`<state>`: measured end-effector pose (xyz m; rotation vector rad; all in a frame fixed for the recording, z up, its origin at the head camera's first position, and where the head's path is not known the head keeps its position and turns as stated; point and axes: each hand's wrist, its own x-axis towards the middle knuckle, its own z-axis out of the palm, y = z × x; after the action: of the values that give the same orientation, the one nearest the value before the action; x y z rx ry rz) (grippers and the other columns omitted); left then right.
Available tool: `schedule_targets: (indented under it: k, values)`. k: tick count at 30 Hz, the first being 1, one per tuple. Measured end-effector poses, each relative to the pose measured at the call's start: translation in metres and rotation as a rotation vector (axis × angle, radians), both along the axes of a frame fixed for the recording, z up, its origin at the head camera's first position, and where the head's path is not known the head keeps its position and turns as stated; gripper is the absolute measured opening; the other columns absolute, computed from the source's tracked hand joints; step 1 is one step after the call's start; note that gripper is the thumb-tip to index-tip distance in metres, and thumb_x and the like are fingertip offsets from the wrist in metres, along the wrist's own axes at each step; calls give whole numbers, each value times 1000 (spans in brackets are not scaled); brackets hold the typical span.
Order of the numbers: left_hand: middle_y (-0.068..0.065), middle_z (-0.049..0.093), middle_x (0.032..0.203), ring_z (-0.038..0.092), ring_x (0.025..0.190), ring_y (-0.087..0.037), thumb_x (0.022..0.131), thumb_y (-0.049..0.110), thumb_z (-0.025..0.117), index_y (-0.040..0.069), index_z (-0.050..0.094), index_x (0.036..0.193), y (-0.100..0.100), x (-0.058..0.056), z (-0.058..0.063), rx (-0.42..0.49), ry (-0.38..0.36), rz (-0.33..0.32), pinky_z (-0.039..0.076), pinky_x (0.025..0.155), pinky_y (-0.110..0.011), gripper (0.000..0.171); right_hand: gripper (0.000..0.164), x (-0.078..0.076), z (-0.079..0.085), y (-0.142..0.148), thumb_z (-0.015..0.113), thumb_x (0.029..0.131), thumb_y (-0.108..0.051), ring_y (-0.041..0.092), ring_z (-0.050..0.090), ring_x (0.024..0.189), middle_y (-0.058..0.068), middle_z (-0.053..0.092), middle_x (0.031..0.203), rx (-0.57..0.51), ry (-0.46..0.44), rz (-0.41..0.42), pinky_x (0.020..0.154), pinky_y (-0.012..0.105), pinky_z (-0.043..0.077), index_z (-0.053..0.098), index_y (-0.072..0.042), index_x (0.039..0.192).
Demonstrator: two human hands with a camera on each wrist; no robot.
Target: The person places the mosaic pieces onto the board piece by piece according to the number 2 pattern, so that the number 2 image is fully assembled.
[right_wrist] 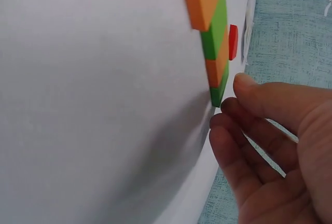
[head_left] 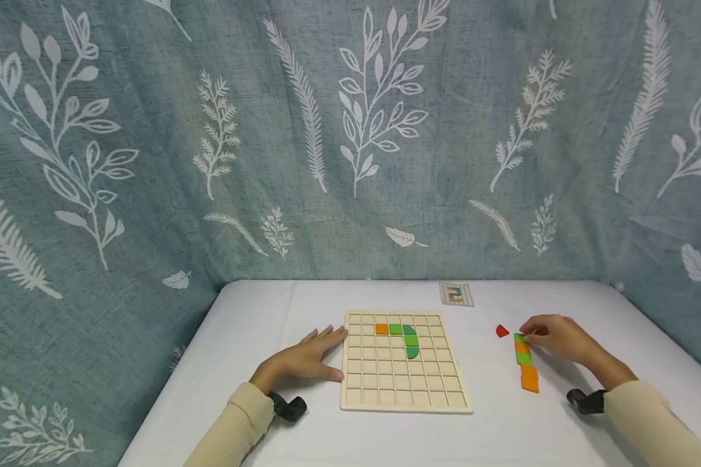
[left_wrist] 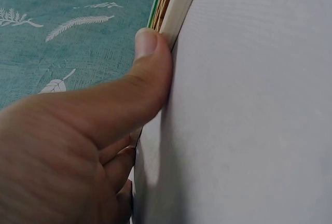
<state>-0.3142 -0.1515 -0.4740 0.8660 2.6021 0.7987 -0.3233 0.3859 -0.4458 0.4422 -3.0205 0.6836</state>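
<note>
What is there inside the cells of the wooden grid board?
In the grid board, there are one orange square and four green pieces, two with a curved edge. What lies under them is covered and not visible.

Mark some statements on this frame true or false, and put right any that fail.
1. The left hand touches the gridded board at its left edge. True.
2. The right hand is over the board. False: it is at the far, green end of the row of orange and green tiles.
3. The red wedge-shaped tile lies between the board and that row. True.
4. Every tile on the board is green. False: an orange square sits there too.
5. The pattern card lies farther away than the board. True.
</note>
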Motion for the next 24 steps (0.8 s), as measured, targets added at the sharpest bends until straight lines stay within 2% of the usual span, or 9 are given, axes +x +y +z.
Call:
schedule_targets:
  k: [4,9,15,24]
  values:
    - [-7,18,168,9,157,-30,87,48,73,11,22,160,0,0,-1,-7,7,-2,2,128,-51,97,13,-2,-5,1,74,88,-8,15,62,83,5,73,95,14,17,22,70,27,56,76,-5,100]
    - [-7,18,168,9,157,-29,87,49,74,10,22,160,1,-1,-3,-13,10,-1,2,128,-51,97,11,-4,-9,3,76,84,-5,9,61,78,3,72,90,46,81,47,66,23,54,77,-7,95]
    - [-7,18,168,9,157,-29,87,49,73,10,22,160,1,-1,-5,-16,6,-5,1,128,-51,97,12,-5,-13,3,77,82,-2,7,60,76,2,72,89,75,120,61,66,25,55,77,-8,93]
    - [-4,19,168,9,157,-27,86,51,74,12,23,160,1,-1,-4,-26,3,11,1,128,-50,98,13,-6,-10,-1,76,82,0,12,62,77,4,72,90,105,101,65,68,32,58,77,-4,94]
